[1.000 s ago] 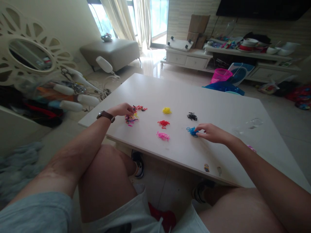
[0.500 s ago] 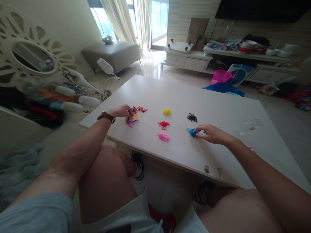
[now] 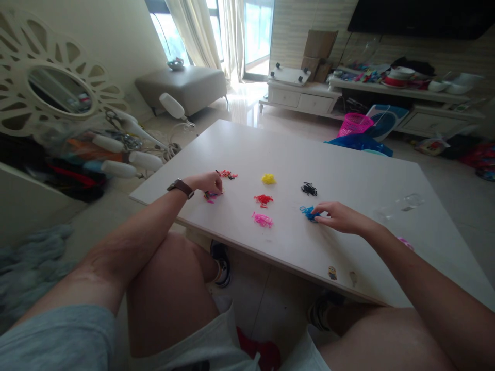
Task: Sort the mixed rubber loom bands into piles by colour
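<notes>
My left hand (image 3: 209, 182) curls over mixed rubber bands (image 3: 211, 198) and my right hand (image 3: 335, 216) touches blue bands (image 3: 308, 212) on the white table (image 3: 247, 147), whether gripping any I cannot tell, so a light pinch should avoid tangles.

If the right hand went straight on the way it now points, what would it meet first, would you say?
The right hand would likely meet the blue bands first, as they lie just ahead; whether it touches them is unclear.
</notes>
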Tool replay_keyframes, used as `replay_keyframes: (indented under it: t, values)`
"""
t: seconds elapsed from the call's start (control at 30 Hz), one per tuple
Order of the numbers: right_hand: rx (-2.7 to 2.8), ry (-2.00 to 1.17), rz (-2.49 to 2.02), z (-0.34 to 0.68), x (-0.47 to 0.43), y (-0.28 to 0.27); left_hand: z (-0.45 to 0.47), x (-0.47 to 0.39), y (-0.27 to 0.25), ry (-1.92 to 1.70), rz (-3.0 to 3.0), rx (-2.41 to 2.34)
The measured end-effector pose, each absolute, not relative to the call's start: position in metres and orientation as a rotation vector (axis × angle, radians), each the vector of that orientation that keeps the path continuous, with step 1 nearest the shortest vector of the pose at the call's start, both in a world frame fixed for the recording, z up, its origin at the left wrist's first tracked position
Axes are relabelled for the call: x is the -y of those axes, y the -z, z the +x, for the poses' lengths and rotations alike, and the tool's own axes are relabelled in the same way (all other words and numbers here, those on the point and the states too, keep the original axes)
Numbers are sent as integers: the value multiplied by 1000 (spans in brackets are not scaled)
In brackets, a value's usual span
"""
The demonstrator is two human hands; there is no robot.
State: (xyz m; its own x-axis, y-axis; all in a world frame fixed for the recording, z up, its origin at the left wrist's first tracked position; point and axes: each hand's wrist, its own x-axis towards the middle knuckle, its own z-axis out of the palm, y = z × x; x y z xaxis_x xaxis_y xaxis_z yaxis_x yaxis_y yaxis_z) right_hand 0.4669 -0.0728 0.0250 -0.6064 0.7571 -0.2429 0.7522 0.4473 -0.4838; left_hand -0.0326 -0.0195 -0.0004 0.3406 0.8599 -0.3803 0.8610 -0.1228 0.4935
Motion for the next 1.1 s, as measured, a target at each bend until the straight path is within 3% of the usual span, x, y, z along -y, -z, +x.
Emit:
replay_keyframes:
  t: [1.1]
  values:
    - [2677, -928, -1394, 462, 75, -26, -48, 19, -4, 112, 1873, -1535]
